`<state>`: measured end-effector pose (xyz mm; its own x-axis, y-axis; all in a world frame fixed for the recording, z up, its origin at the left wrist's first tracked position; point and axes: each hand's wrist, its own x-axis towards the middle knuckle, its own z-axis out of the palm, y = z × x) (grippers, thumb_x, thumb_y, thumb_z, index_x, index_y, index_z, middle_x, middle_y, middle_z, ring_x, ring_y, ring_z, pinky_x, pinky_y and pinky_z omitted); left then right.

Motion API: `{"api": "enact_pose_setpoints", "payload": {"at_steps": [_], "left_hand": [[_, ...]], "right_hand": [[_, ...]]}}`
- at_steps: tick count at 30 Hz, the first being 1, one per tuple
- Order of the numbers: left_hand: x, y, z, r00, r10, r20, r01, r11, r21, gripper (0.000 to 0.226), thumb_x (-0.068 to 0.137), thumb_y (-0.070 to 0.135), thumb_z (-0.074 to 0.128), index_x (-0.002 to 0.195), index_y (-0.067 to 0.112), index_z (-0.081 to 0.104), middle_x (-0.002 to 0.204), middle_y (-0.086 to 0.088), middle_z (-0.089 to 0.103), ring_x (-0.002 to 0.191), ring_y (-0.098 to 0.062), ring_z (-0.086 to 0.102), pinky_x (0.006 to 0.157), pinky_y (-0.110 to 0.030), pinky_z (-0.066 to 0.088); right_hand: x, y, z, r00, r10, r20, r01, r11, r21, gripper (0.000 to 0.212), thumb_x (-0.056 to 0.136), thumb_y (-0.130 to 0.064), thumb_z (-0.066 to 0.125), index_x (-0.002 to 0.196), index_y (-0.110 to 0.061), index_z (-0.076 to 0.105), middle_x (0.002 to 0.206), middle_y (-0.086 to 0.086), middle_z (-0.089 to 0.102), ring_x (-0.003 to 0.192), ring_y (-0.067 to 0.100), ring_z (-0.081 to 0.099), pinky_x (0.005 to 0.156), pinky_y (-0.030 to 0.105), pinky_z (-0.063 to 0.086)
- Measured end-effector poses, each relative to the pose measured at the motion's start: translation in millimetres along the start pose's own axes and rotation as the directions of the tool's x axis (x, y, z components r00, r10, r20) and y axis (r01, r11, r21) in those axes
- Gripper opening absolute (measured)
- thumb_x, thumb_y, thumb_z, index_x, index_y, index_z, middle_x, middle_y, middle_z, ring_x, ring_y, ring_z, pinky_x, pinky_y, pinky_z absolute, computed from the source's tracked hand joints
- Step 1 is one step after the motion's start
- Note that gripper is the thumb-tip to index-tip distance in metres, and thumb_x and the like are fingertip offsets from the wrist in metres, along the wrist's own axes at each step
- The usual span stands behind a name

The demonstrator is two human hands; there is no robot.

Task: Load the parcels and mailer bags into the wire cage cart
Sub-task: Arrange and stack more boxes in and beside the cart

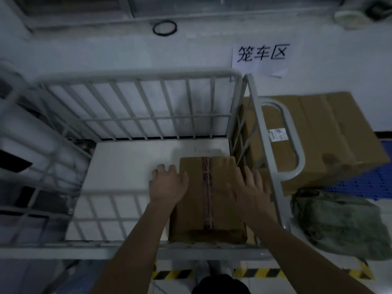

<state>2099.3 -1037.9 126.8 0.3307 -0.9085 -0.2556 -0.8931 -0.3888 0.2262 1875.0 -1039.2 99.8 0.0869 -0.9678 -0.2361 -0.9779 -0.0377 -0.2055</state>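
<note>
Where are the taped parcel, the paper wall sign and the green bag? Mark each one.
taped parcel (209, 200): head view, on the tape strip along its top.
paper wall sign (262, 54): head view, on the middle character.
green bag (339, 221): head view, on its crumpled top.

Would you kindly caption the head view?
Both hands rest on a taped cardboard box inside the wire cage cart.

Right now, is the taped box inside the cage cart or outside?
Inside: the taped box lies within the cage cart, against its right wall.

Both forearms are seen bare, with no sleeves, gloves, watch or rings on the left hand (167, 183) or right hand (250, 187); dark clothing is glimpsed below.
</note>
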Motion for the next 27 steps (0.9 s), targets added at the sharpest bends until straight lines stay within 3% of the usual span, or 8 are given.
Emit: {"api": "enact_pose_setpoints", "payload": {"at_steps": [4, 6, 9, 11, 14, 21, 27], "left_hand": [[-19.7, 5.2, -36.5, 1.000, -0.016, -0.016, 0.016, 1.000, -0.011, 0.054, 0.101, 0.051, 0.041, 0.139, 0.013, 0.050, 0.141, -0.013, 0.045, 0.126, -0.029, 0.042, 0.095, -0.040, 0.043], [-30.1, 8.5, -52.2, 1.000, -0.005, 0.001, 0.005, 1.000, -0.017, 0.055, 0.101, 0.050, 0.039, 0.143, 0.016, 0.046, 0.145, -0.012, 0.041, 0.129, -0.027, 0.040, 0.099, -0.040, 0.042], [-46.3, 11.1, -71.9, 1.000, 0.019, 0.010, -0.019, 0.999, -0.048, 0.054, 0.102, 0.048, 0.039, 0.147, 0.019, 0.043, 0.150, -0.009, 0.034, 0.134, -0.027, 0.034, 0.103, -0.040, 0.039], [-55.8, 12.8, -84.3, 0.999, 0.031, -0.016, -0.032, 0.998, -0.052, 0.054, 0.101, 0.046, 0.040, 0.147, 0.019, 0.042, 0.151, -0.010, 0.033, 0.134, -0.028, 0.034, 0.103, -0.040, 0.038], [-68.4, 13.3, -99.2, 0.999, 0.021, -0.031, -0.023, 0.996, -0.089, 0.054, 0.100, 0.046, 0.043, 0.147, 0.018, 0.043, 0.149, -0.012, 0.035, 0.133, -0.030, 0.036, 0.101, -0.040, 0.040], [-98.5, 20.0, -109.0, 0.995, 0.009, -0.100, -0.031, 0.973, -0.230, 0.051, 0.098, 0.045, 0.047, 0.141, 0.018, 0.050, 0.138, -0.012, 0.046, 0.124, -0.028, 0.048, 0.089, -0.034, 0.043], [-116.9, 15.3, -119.2, 0.992, 0.036, -0.118, -0.077, 0.928, -0.363, 0.052, 0.100, 0.041, 0.050, 0.146, 0.017, 0.045, 0.141, -0.011, 0.044, 0.124, -0.024, 0.048, 0.086, -0.023, 0.032]], "right_hand": [[-15.4, -11.3, -36.9, 1.000, -0.015, 0.015, 0.015, 1.000, -0.003, 0.066, 0.101, -0.052, 0.033, 0.159, -0.023, 0.016, 0.166, 0.005, 0.013, 0.152, 0.033, 0.010, 0.119, 0.056, 0.021], [-19.3, -17.3, -53.3, 0.999, -0.035, 0.004, 0.035, 0.999, 0.003, 0.063, 0.100, -0.048, 0.041, 0.155, -0.025, 0.025, 0.164, 0.005, 0.015, 0.150, 0.032, 0.013, 0.118, 0.055, 0.024], [-22.3, -20.9, -73.4, 0.998, -0.049, -0.037, 0.050, 0.999, 0.021, 0.056, 0.100, -0.052, 0.035, 0.149, -0.026, 0.036, 0.161, 0.005, 0.024, 0.147, 0.030, 0.022, 0.115, 0.055, 0.029], [-23.9, -21.3, -86.8, 0.997, -0.042, -0.057, 0.043, 0.999, 0.027, 0.059, 0.100, -0.056, 0.030, 0.152, -0.027, 0.033, 0.162, 0.003, 0.022, 0.147, 0.029, 0.021, 0.116, 0.052, 0.028], [-31.3, -22.4, -106.9, 0.997, -0.051, -0.062, 0.056, 0.995, 0.083, 0.063, 0.099, -0.051, 0.040, 0.156, -0.027, 0.027, 0.164, 0.001, 0.018, 0.147, 0.029, 0.019, 0.116, 0.052, 0.027], [-60.9, -20.9, -119.7, 0.990, -0.090, -0.111, 0.112, 0.973, 0.203, 0.064, 0.096, -0.044, 0.052, 0.154, -0.026, 0.032, 0.164, 0.003, 0.019, 0.148, 0.030, 0.018, 0.116, 0.054, 0.028], [-72.3, -26.6, -123.9, 0.989, -0.095, -0.116, 0.118, 0.972, 0.202, 0.060, 0.097, -0.042, 0.051, 0.153, -0.024, 0.036, 0.162, 0.003, 0.024, 0.145, 0.033, 0.025, 0.114, 0.055, 0.032]]}}
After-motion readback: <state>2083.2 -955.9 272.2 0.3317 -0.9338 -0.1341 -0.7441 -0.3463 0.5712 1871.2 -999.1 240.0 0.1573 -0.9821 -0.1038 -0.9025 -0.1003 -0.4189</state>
